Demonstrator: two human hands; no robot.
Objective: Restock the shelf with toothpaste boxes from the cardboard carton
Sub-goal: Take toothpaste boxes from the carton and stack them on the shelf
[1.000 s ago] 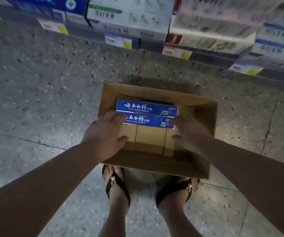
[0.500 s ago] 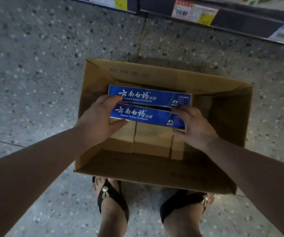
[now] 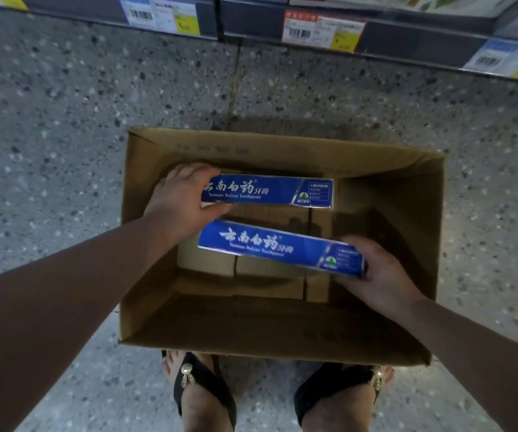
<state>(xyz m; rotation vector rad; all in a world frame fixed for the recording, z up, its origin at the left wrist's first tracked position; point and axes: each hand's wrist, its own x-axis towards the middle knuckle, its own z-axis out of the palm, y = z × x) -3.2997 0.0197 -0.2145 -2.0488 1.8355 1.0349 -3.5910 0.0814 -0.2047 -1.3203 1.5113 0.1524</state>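
An open cardboard carton [image 3: 145, 244] sits on the floor just in front of my feet. Inside it, my left hand [image 3: 180, 198] grips the left end of a blue toothpaste box [image 3: 270, 191] that lies level near the far wall. My right hand [image 3: 376, 272] grips the right end of a second blue toothpaste box [image 3: 270, 243], which is tilted and nearer to me. The two boxes are apart. Plain tan boxes [image 3: 264, 269] lie packed on the carton's bottom under them.
The lowest shelf edge [image 3: 407, 39] runs across the top of the view, with price labels [image 3: 323, 29] on it. Speckled stone floor [image 3: 49, 135] surrounds the carton. My two feet in black sandals [image 3: 201, 391] stand against the carton's near wall.
The two blue boxes, held together before, have come apart: my left hand moved to the far one, my right hand drew the near one toward me and tilted it. The view has dropped closer.
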